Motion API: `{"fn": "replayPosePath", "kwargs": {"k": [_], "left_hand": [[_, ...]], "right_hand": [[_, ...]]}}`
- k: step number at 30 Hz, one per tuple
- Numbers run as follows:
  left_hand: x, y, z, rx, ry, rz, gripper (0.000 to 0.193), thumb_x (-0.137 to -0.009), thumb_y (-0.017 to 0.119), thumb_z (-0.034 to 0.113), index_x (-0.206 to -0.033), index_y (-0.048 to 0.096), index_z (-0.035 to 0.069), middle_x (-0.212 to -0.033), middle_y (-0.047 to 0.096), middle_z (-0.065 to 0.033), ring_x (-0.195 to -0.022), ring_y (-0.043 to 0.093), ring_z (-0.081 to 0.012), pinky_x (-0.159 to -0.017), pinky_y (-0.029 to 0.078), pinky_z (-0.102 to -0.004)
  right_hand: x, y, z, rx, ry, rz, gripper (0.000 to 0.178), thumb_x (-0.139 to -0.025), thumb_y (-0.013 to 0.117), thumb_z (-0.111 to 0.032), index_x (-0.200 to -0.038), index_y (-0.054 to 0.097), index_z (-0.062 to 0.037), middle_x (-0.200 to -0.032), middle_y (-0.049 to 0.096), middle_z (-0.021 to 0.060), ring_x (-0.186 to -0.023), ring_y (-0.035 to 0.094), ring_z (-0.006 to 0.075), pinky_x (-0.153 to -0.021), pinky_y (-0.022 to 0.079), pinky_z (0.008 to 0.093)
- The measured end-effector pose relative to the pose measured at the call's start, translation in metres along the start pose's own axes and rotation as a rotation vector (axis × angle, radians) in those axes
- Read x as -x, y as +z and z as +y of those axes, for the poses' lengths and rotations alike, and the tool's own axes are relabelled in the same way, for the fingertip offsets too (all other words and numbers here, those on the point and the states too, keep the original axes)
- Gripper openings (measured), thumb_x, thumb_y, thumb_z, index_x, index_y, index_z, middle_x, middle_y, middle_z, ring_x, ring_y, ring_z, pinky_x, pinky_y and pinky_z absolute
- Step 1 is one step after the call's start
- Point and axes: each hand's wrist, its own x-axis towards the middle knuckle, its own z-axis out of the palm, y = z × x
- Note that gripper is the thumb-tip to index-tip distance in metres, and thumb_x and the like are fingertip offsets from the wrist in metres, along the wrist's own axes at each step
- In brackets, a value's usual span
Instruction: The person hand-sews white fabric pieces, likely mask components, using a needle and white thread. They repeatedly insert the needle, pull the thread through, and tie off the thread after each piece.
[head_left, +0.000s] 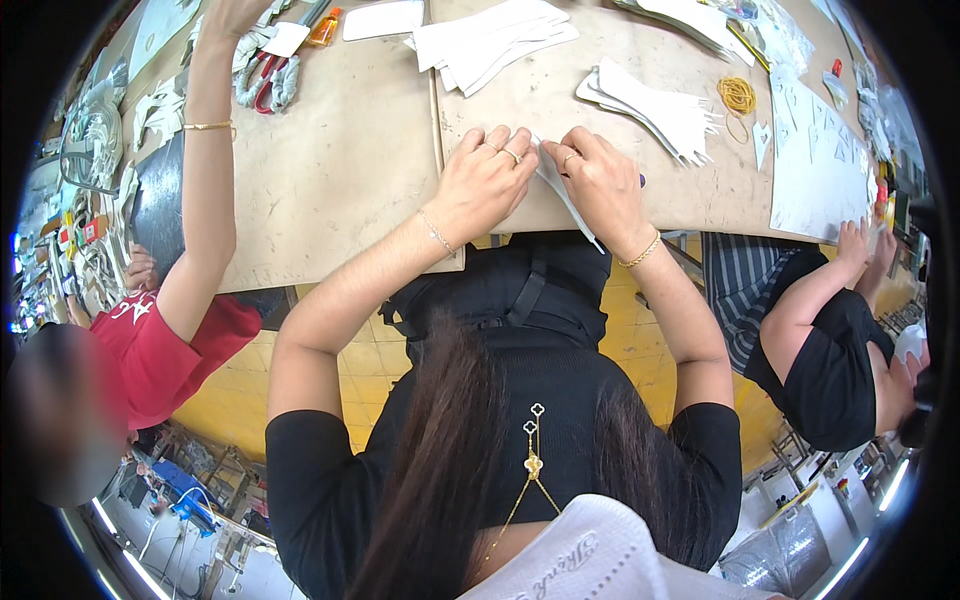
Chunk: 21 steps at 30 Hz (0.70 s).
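Close together at the near edge of the table, my left hand (485,175) and my right hand (600,185) pinch a thin white piece of sheet material (566,196) between them. It is seen nearly edge-on and slants down past the table edge. The fingers of both hands are curled in, and their tips partly hide the piece. A small purple tip (642,181) shows beside my right hand; I cannot tell whether it is held or lies on the table. Beyond my hands lie a fanned stack of white cut pieces (490,42) and another stack with jagged ends (648,108).
Yellow rubber bands (737,95) lie at the right, near a white sheet with drawn shapes (822,160). An orange bottle (325,27) and a red-handled tool (266,85) lie far left. A co-worker's arm (208,170) reaches over the left side; another person (825,350) sits right.
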Motion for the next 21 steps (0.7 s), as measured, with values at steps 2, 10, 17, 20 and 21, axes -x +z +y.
{"fn": "replayPosePath", "kwargs": {"k": [2, 10, 17, 20, 21], "left_hand": [[0.0, -0.001, 0.0, -0.001, 0.001, -0.004, 0.041, -0.081, 0.07, 0.017, -0.119, 0.062, 0.004, -0.125, 0.06, -0.0088, -0.111, 0.057, -0.0229, -0.093, 0.043, -0.0385], [-0.002, -0.001, 0.001, 0.019, -0.033, 0.014, 0.045, -0.081, 0.071, 0.019, -0.123, 0.062, 0.006, -0.125, 0.059, -0.0081, -0.112, 0.056, -0.0228, -0.094, 0.041, -0.0408], [-0.001, 0.0, -0.011, -0.108, -0.342, 0.163, 0.049, -0.083, 0.069, 0.017, -0.13, 0.058, 0.009, -0.128, 0.058, -0.0081, -0.117, 0.055, -0.0265, -0.095, 0.039, -0.0472], [-0.004, 0.012, 0.004, 0.27, -0.022, 0.167, 0.052, -0.082, 0.066, 0.007, -0.134, 0.054, 0.006, -0.132, 0.058, -0.0113, -0.124, 0.054, -0.0311, -0.102, 0.039, -0.0484], [0.001, 0.014, 0.019, 0.309, -0.091, 0.138, 0.059, -0.08, 0.062, -0.001, -0.137, 0.049, 0.003, -0.135, 0.058, -0.014, -0.131, 0.052, -0.0324, -0.109, 0.038, -0.0476]], "right_hand": [[0.002, 0.002, 0.0, 0.002, -0.017, 0.009, 0.013, -0.083, 0.067, -0.011, -0.095, 0.073, -0.009, -0.087, 0.059, 0.0032, -0.077, 0.063, 0.0193, -0.062, 0.054, 0.0327], [0.003, 0.004, -0.001, 0.052, -0.025, -0.019, 0.016, -0.08, 0.066, -0.01, -0.096, 0.07, -0.0081, -0.088, 0.058, 0.0031, -0.081, 0.063, 0.0192, -0.063, 0.055, 0.0312], [0.004, 0.002, -0.002, 0.075, -0.025, -0.022, 0.017, -0.078, 0.068, -0.007, -0.094, 0.073, -0.0088, -0.086, 0.058, 0.002, -0.08, 0.061, 0.018, -0.065, 0.054, 0.0307], [0.005, 0.007, 0.0, 0.062, -0.004, 0.005, 0.016, -0.076, 0.071, -0.006, -0.091, 0.072, -0.0094, -0.084, 0.058, 0.0017, -0.078, 0.061, 0.0178, -0.063, 0.053, 0.0307], [0.007, 0.008, 0.001, 0.031, 0.006, 0.046, 0.016, -0.076, 0.072, -0.006, -0.091, 0.072, -0.0097, -0.082, 0.057, 0.0016, -0.077, 0.061, 0.0177, -0.062, 0.053, 0.031]]}}
